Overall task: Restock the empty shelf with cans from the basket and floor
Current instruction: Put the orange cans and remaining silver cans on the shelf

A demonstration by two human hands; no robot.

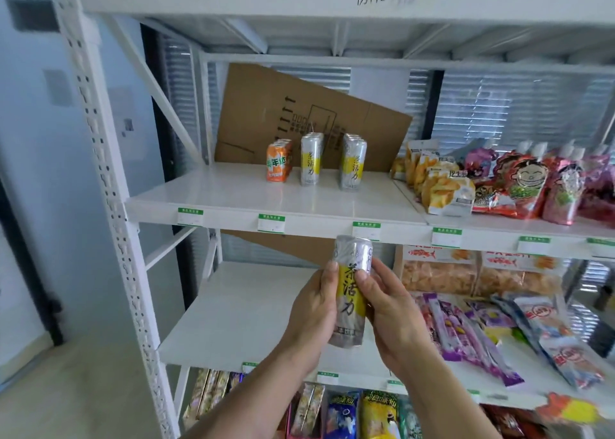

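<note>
A tall silver and yellow can (351,292) is upright between both hands, in front of the shelf's front edge. My left hand (312,308) grips its left side and my right hand (386,308) grips its right side, fingers curled over the label. On the white shelf (233,195) above stand two short rows of the same silver and yellow cans (311,159) (352,162) and a row of orange cans (279,160) to their left. The basket and the floor cans are out of view.
A flattened cardboard sheet (366,119) leans behind the cans. Snack bags (446,185) and pouches (525,185) fill the shelf's right half. The lower shelf (239,308) is bare on the left, with purple packets (466,332) on the right. A white upright post (109,185) stands left.
</note>
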